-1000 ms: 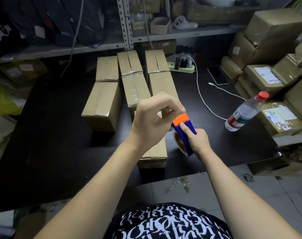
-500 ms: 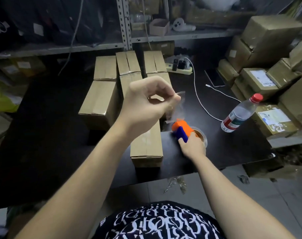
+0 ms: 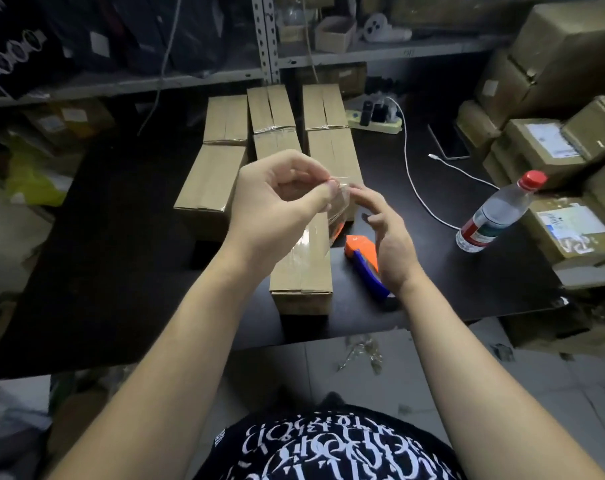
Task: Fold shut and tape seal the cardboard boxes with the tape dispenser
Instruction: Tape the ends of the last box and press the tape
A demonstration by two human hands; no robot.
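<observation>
Several long cardboard boxes lie in rows on the black table [image 3: 103, 271]; the nearest box [image 3: 303, 271] sits at the front edge with clear tape along its top seam. The orange and blue tape dispenser [image 3: 361, 261] rests on the table just right of that box. A strip of clear tape [image 3: 335, 209] hangs between finger and thumb of my left hand [image 3: 277, 209], which hovers above the nearest box. Fingers spread, my right hand [image 3: 387, 240] is raised over the dispenser with its fingertips close to the strip; I cannot tell whether they touch it.
A plastic water bottle [image 3: 495, 216] with a red cap stands at the right. A white cable [image 3: 412, 168], a power strip [image 3: 377, 123] and a phone [image 3: 450, 143] lie behind. Stacked parcels [image 3: 553, 133] crowd the right edge. Metal shelving [image 3: 266, 39] runs along the back.
My right hand set the dispenser down on the table, let go of it and rose toward the tape. My left hand pulled a strip of tape free and holds it up.
</observation>
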